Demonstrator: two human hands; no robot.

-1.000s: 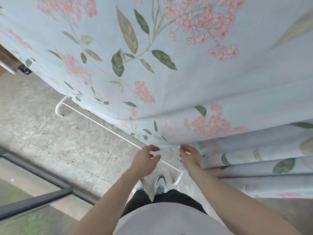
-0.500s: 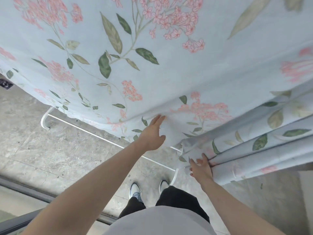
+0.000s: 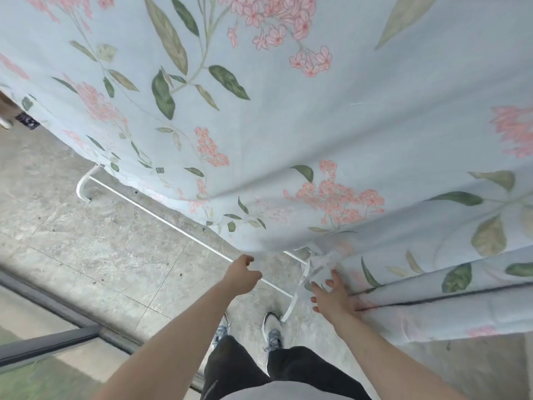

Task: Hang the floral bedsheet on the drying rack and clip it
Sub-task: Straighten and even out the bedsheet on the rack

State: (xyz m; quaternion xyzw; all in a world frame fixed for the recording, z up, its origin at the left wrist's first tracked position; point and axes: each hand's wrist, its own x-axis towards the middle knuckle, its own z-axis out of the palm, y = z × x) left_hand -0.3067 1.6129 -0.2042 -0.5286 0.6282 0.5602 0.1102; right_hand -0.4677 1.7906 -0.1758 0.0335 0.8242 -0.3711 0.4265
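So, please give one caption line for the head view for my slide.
Left hand grips the floral bedsheet's lower edge; the open right hand touches its folds.

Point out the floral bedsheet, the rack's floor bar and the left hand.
floral bedsheet (image 3: 288,125): head view, on the draped pale blue middle.
rack's floor bar (image 3: 150,213): head view, on the white rod along the floor.
left hand (image 3: 241,275): head view, on the back of the hand.

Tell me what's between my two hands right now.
In the head view, the drying rack's white base rail and curved foot cross between left hand and right hand.
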